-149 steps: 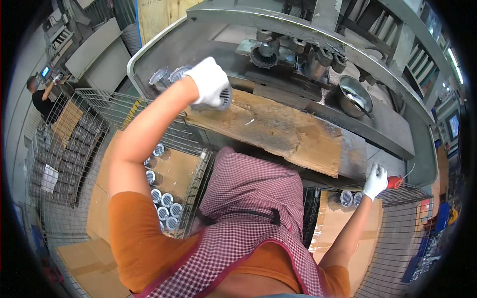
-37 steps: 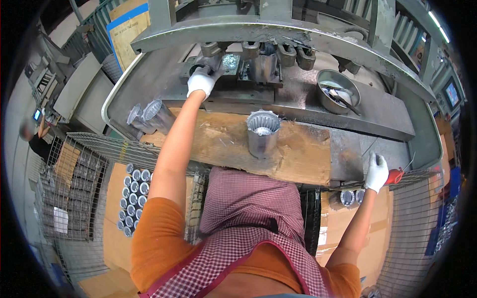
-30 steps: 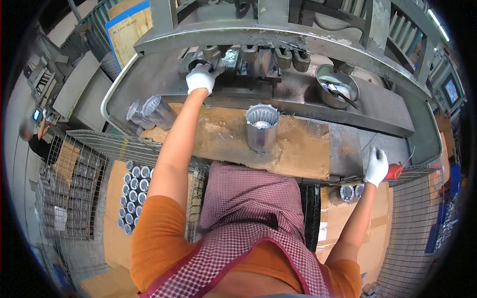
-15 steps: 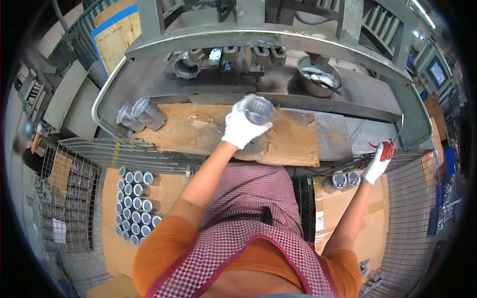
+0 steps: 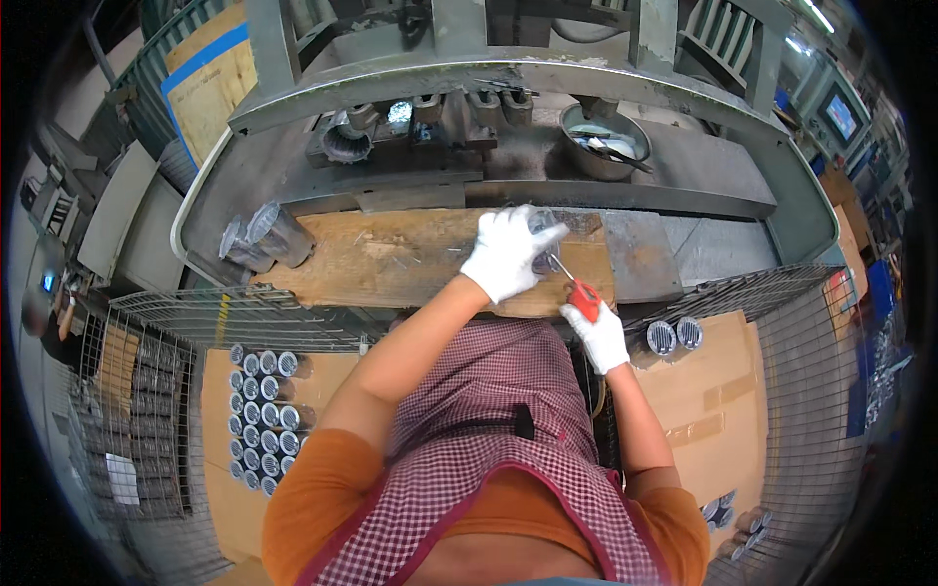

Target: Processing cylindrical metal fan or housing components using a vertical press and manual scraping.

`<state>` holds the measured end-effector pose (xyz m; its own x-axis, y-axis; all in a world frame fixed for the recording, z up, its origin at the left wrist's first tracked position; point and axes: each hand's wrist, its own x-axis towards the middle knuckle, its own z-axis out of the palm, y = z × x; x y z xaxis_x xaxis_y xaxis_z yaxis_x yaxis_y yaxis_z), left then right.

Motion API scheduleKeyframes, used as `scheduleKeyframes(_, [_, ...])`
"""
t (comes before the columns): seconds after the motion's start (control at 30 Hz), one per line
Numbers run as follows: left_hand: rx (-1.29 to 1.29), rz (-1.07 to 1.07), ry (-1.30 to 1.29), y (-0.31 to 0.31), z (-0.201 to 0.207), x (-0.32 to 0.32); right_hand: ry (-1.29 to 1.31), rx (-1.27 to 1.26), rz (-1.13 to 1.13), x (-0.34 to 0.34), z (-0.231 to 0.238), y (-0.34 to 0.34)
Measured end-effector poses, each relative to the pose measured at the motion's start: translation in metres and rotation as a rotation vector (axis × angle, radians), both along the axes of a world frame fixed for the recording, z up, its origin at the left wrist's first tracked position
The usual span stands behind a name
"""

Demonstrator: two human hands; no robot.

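My left hand [image 5: 503, 256], in a white glove, is closed on a grey metal cup [image 5: 547, 225] above the wooden board [image 5: 391, 256]. Its fingers cover much of the cup. My right hand [image 5: 602, 339], also gloved, grips a pair of red-handled scissors [image 5: 583, 299]. Their shiny metal end points up and left, at the cup's lower side; whether it touches is hard to make out. Two similar metal cups [image 5: 279, 234] lean together at the board's left end.
Behind the board, a metal pan [image 5: 606, 151] holds tools beside a hollow ribbed metal part [image 5: 346, 143]. A wire basket [image 5: 244, 317] at left contains rows of metal cups [image 5: 270, 415] on cardboard. More cups [image 5: 661, 338] stand in the right basket.
My right hand has swung in from the far right with the scissors, up to the cup. My left hand has shifted slightly right and turned the cup, whose opening no longer faces up.
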<state>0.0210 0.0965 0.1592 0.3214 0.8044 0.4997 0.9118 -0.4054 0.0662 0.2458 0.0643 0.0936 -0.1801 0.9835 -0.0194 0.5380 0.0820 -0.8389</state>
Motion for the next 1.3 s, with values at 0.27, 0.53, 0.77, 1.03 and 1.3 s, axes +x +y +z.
scheduleKeyframes(0.27, [0.205,-0.063,-0.275,-0.009,0.0,-0.02,-0.026,-0.049,0.125,-0.017,0.036,-0.007])
scheduleKeyframes(0.53, [0.366,-0.099,-0.312,-0.009,-0.011,-0.027,-0.307,0.067,0.121,-0.014,0.045,0.001])
scheduleKeyframes(0.77, [0.29,-0.089,-0.264,-0.013,-0.011,-0.02,-0.422,0.03,0.136,-0.011,0.06,-0.004])
scheduleKeyframes(1.03, [0.373,-0.109,-0.273,-0.018,-0.016,-0.032,-0.322,-0.027,0.218,-0.026,0.067,-0.015])
scheduleKeyframes(1.3, [0.405,0.003,-0.534,-0.022,-0.029,-0.047,-0.199,0.024,0.075,0.003,0.095,0.003])
